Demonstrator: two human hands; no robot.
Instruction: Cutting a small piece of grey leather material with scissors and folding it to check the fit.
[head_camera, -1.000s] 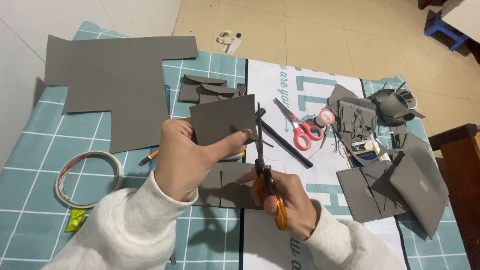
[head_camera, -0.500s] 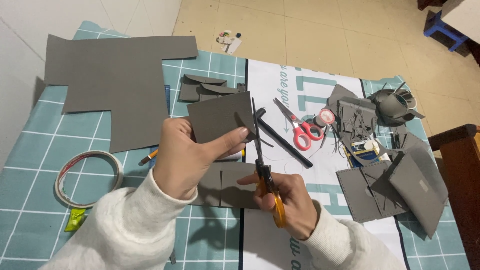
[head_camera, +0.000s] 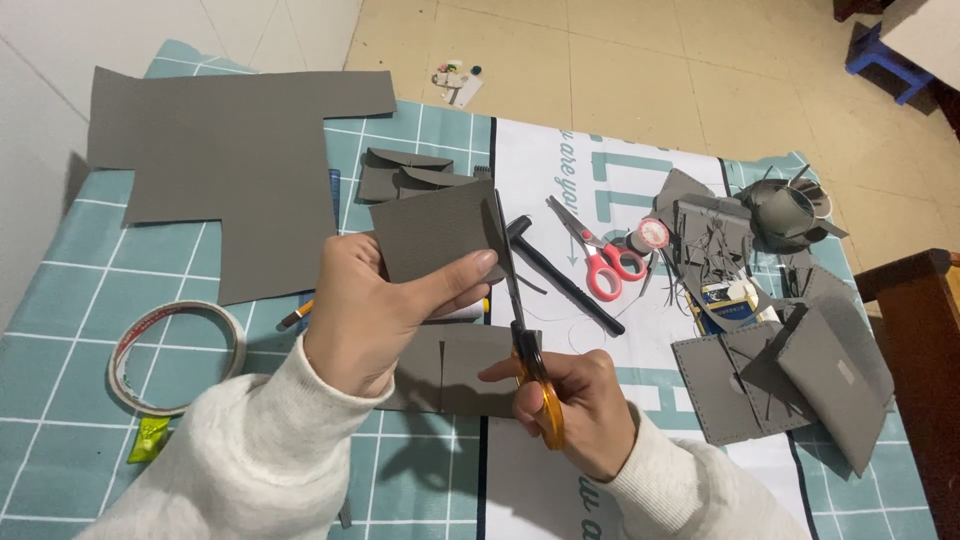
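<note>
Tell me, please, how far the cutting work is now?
Done: cut grey pieces lie on the mat, stitched ones at the right. In hand: the left hand holds a grey piece; the right hand cuts its edge with orange scissors. Left: the big grey sheet is only partly cut.

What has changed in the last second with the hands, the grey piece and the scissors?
Little has changed. The left hand tilted the grey piece slightly, and the orange-handled scissors in the right hand moved further along its right edge. Both grips stayed; the red scissors and tape roll did not move.
</note>
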